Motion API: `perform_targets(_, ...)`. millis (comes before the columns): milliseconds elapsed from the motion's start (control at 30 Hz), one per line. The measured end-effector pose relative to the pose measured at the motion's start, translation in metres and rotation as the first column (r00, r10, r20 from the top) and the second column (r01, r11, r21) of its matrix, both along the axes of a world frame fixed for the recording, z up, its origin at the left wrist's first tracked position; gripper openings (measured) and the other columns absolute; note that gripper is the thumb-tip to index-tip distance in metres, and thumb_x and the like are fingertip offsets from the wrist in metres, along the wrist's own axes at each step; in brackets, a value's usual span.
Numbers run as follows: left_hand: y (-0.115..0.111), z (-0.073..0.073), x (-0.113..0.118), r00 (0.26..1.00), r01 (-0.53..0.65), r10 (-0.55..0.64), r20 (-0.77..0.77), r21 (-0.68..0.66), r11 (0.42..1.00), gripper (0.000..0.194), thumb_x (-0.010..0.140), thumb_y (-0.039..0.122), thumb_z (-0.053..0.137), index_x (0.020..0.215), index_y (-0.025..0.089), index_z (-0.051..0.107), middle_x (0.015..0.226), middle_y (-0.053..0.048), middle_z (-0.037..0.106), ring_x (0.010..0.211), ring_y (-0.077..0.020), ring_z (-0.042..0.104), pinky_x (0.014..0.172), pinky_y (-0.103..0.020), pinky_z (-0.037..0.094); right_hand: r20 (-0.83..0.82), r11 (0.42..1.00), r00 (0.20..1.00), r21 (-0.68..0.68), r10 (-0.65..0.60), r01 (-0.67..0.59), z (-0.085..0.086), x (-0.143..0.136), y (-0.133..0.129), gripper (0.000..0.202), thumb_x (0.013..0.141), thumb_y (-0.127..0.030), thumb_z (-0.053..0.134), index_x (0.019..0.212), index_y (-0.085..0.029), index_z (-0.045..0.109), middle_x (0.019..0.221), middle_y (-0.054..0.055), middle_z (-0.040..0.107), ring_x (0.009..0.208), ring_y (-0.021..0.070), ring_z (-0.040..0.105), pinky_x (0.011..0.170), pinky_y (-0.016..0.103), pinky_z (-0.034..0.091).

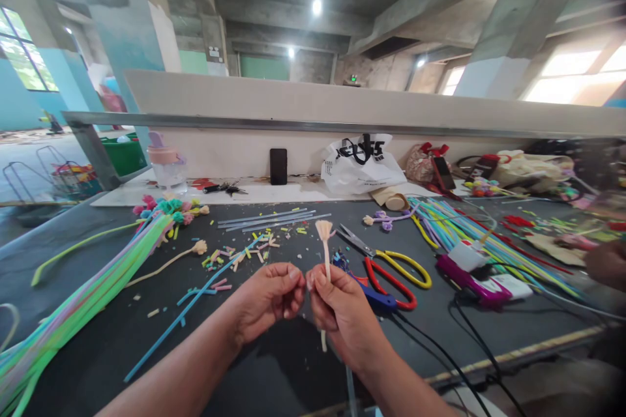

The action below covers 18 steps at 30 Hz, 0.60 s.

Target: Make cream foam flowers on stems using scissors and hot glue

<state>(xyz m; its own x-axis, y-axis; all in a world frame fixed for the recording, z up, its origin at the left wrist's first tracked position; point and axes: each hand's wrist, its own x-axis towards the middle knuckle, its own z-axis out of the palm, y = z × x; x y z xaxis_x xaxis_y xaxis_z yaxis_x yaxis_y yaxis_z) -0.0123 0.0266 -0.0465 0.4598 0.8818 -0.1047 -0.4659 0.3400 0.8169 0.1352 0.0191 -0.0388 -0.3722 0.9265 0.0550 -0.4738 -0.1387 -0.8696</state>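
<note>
My right hand (342,305) is closed on a thin cream stem with a frayed, fan-shaped tip (323,230). It stands upright, its lower end showing below my fingers. Close beside it, my left hand (274,293) has its fingers pinched together; whatever may be between them is too small to make out. Just right of my hands lie scissors (401,266) with one yellow and one red handle loop, partly over a blue glue gun (379,294). A long blue strip (195,309) lies left of my left hand.
At left lies a bundle of coloured strips with flower-like heads (117,273). Cut bits (239,254) and clear sticks (274,219) are scattered ahead. A phone (278,166), white bag (362,159) and bottle (166,166) stand behind. Another person's hand (606,264) is at right.
</note>
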Motion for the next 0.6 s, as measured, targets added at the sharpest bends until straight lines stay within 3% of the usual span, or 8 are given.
perform_targets(200,0.001,0.005,0.000,0.997,-0.063,0.058,0.047,0.106,0.992,0.009,0.078,0.021,0.062,0.081,0.013,0.059,0.069,-0.001,0.058,0.056,-0.0065,0.053,0.053,-0.018,0.038,0.074,0.999,0.997,0.020,-0.034,0.032,0.006,0.002,0.001,0.022,0.073,-0.034,0.065,0.073,-0.017,0.053,0.044,-0.009,0.045,0.031,0.0003,0.021,0.034,0.016,0.012)
perform_targets(367,0.000,0.008,-0.003,0.994,-0.106,0.107,0.003,0.171,0.980,0.014,0.079,0.025,0.061,0.077,0.012,0.058,0.064,0.000,0.058,0.054,-0.0060,0.050,0.052,-0.018,0.036,0.186,0.996,0.979,0.040,-0.088,0.082,0.002,0.000,0.001,0.028,0.071,-0.040,0.066,0.066,-0.018,0.048,0.039,-0.012,0.037,0.031,0.0011,0.020,0.033,0.016,0.013)
perform_targets(600,-0.002,0.011,-0.004,0.981,-0.100,0.134,-0.141,0.228,0.969,0.023,0.063,0.025,0.075,0.071,0.012,0.058,0.057,0.003,0.055,0.050,-0.0053,0.046,0.049,-0.018,0.033,0.451,0.971,0.859,0.112,-0.241,0.213,-0.002,-0.001,0.003,0.025,0.065,-0.036,0.067,0.062,-0.018,0.050,0.038,-0.011,0.033,0.035,0.0041,0.024,0.035,0.018,0.017)
